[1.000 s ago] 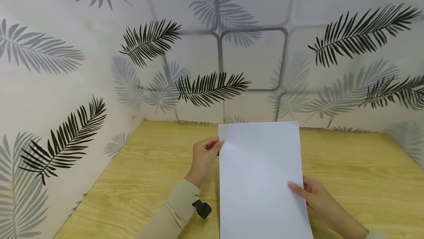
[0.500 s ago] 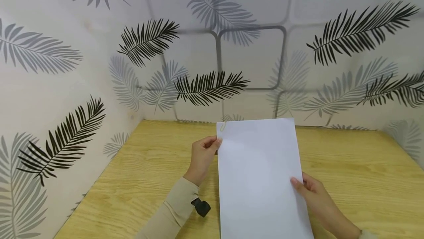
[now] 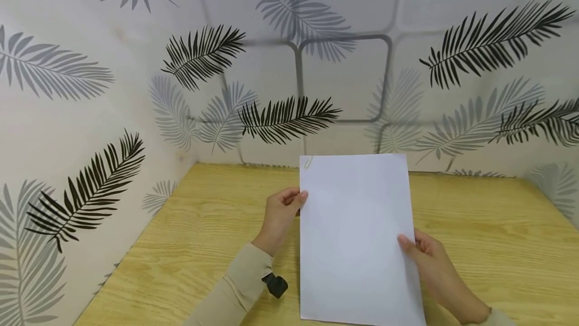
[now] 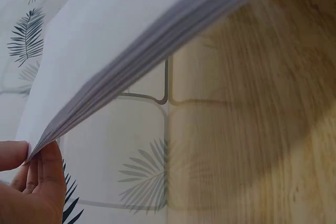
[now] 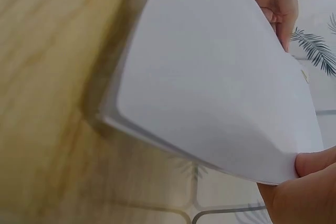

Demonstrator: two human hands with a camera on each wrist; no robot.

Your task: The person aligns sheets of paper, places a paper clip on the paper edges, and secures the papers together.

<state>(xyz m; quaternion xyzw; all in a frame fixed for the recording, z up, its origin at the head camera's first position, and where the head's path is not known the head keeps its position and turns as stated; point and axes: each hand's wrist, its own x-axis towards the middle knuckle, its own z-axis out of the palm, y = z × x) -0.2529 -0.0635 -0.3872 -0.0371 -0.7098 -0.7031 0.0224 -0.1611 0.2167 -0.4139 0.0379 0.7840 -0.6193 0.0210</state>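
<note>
A stack of white paper (image 3: 355,245) is held up above the wooden table, its top sheet blank. At its upper left corner sits a pale yellowish paper clip (image 3: 308,162). My left hand (image 3: 281,215) pinches the left edge below the clip, thumb in front and fingers behind. Partway down the right edge, my right hand (image 3: 434,270) grips the stack with the thumb on the top sheet. Several layered sheet edges show along the stack (image 4: 121,66) in the left wrist view. The fingers behind the paper are partly hidden.
The light wooden table (image 3: 194,245) spreads under both arms. Behind and to the left stand walls (image 3: 280,75) with a leaf pattern. A small black device (image 3: 276,285) is strapped at the left wrist.
The stack has risen and its top edge is higher; its bottom edge now shows. My right hand has shifted slightly upward with it. The left hand has barely moved.
</note>
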